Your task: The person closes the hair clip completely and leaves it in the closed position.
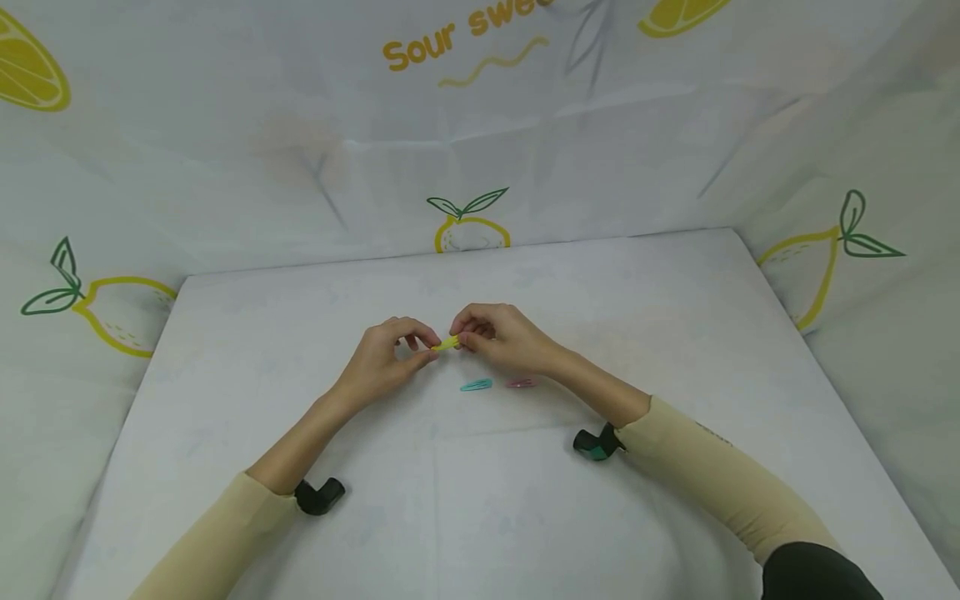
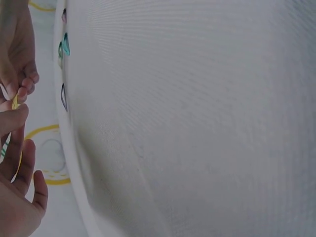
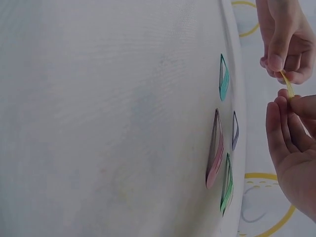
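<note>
A small yellow snap hair clip (image 1: 448, 342) is held up between both hands, above the table. My left hand (image 1: 384, 360) pinches its left end between thumb and forefinger. At the other end, the thumb and fingers of my right hand (image 1: 508, 340) grip it, covering part of it. Just below the hands, a teal hair clip (image 1: 476, 385) and a pink hair clip (image 1: 521, 383) lie on the table. In the right wrist view a purple hair clip (image 3: 235, 132) and a green hair clip (image 3: 227, 192) also lie there.
The white-covered table (image 1: 495, 517) stretches out around the hands. White cloth (image 1: 247, 183) printed with lemons hangs behind it and at both sides. Dark wrist-worn cameras (image 1: 320, 497) sit by the sleeves, close above the tabletop.
</note>
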